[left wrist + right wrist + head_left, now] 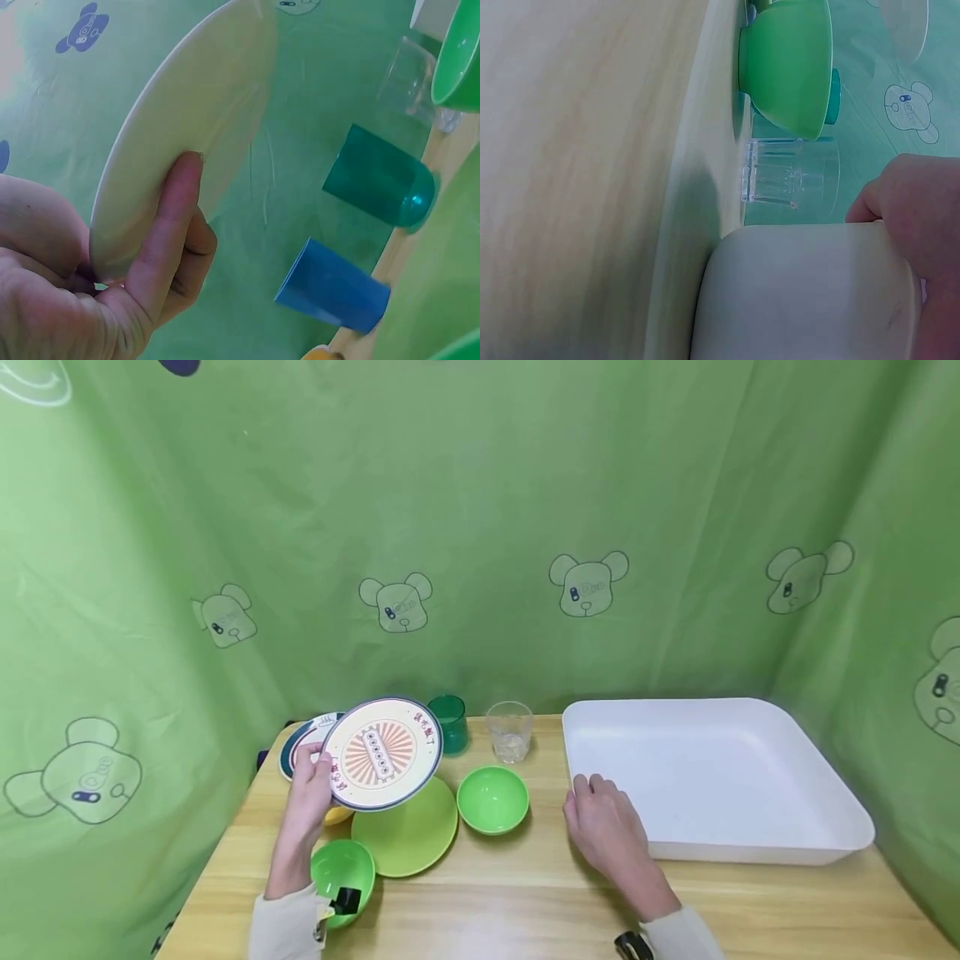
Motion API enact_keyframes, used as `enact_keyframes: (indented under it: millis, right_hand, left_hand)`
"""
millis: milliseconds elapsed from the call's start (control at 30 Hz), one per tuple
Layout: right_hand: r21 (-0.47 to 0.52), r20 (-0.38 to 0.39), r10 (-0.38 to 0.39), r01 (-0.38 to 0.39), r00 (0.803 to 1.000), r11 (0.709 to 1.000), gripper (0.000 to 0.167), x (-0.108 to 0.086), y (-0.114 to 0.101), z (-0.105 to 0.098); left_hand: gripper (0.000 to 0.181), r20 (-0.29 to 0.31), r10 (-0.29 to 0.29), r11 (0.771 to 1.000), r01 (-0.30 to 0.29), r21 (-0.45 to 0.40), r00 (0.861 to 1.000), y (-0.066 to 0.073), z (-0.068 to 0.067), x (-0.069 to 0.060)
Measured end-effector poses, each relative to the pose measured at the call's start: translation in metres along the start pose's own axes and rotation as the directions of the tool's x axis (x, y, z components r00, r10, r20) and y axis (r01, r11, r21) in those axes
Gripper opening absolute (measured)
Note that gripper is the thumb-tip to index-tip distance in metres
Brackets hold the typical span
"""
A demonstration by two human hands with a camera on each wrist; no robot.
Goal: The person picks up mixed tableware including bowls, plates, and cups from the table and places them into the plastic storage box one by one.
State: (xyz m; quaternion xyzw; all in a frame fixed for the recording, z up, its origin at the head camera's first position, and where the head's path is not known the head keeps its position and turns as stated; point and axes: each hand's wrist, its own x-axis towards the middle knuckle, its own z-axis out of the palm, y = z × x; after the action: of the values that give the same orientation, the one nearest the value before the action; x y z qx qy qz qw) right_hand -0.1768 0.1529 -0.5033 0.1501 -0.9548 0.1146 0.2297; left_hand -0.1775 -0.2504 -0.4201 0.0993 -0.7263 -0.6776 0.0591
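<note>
Plate (384, 753): head view shows print; left wrist, plain underside.

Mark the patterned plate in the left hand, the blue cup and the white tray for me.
Patterned plate (383, 753): head view, middle of its printed face.
Blue cup (334, 289): left wrist view, on its outer side.
White tray (712, 777): head view, bare inner floor.
</note>
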Motion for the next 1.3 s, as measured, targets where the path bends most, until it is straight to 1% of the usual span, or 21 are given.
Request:
enact_keyframes:
  millis: [100,233,433,567,700,900,1000,1133,1300]
  right_hand:
    - [-0.003,-0.005,-0.004,0.004,1.0,1.0,0.021,-0.002,0.0,0.001]
    - [-0.007,-0.01,-0.008,0.008,1.0,1.0,0.021,-0.002,0.0,0.001]
    - [0.004,0.018,0.018,-0.018,1.0,1.0,0.022,0.001,-0.001,-0.001]
    - [0.011,0.026,0.01,-0.011,1.0,1.0,0.022,0.002,-0.002,0.0]
    - [0.011,0.021,0.008,-0.008,1.0,1.0,0.022,0.001,-0.001,0.001]
    - [0.006,0.004,0.006,-0.006,1.0,1.0,0.022,0.001,0.001,0.0]
    - [0.008,0.0,0.006,-0.006,1.0,1.0,0.022,0.001,0.001,-0.001]
    - [0.009,0.001,0.004,-0.004,1.0,1.0,0.022,0.001,0.001,-0.001]
    - [0.018,0.016,0.011,-0.012,1.0,1.0,0.021,0.001,0.0,0.0]
  left_hand:
    - [0.035,-0.001,-0.009,1.0,0.009,-0.01,1.0,-0.001,0.006,0.0]
    - [0.035,0.001,-0.01,1.0,0.01,0.005,1.0,-0.001,0.013,0.002]
    - [0.033,0.017,0.023,1.0,-0.023,0.008,1.0,0.001,0.026,0.007]
    - [0.03,0.019,0.04,0.999,-0.039,-0.006,0.999,-0.001,0.036,0.009]
    - [0.029,0.037,0.052,0.998,-0.051,-0.032,0.998,-0.005,0.046,0.01]
    - [0.031,0.056,0.063,0.998,-0.061,-0.033,0.996,-0.007,0.059,0.011]
    - [0.03,0.069,0.066,0.996,-0.062,-0.056,0.995,-0.008,0.065,0.011]
    - [0.03,0.092,0.08,0.994,-0.072,-0.085,0.993,-0.009,0.072,0.011]
    - [0.031,0.109,0.095,0.992,-0.086,-0.088,0.989,-0.011,0.078,0.012]
